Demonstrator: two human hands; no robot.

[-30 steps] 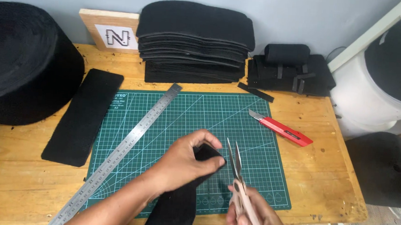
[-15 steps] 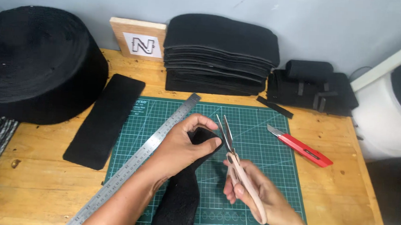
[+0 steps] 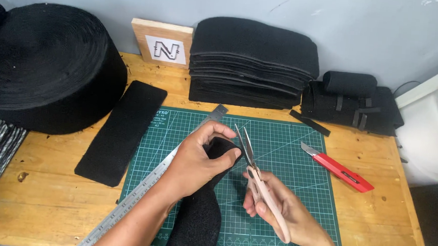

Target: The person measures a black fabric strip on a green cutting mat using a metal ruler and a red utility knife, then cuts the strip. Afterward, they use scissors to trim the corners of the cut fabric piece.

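There is a single view, from a camera worn on the person's head. It looks steeply down and forward across the wooden worktop (image 3: pixel 47 198) toward the grey wall (image 3: pixel 366 30) behind it. It sits close: both forearms enter from the bottom edge, and the hands take up the lower middle over the green cutting mat (image 3: pixel 288 157). The worktop's far edge meets the wall near the top, and its right end shows.

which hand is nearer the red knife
Right. The right hand, holding the scissors, lies just left of and below the red knife. The left hand grips the black strip farther left, beyond the scissors.
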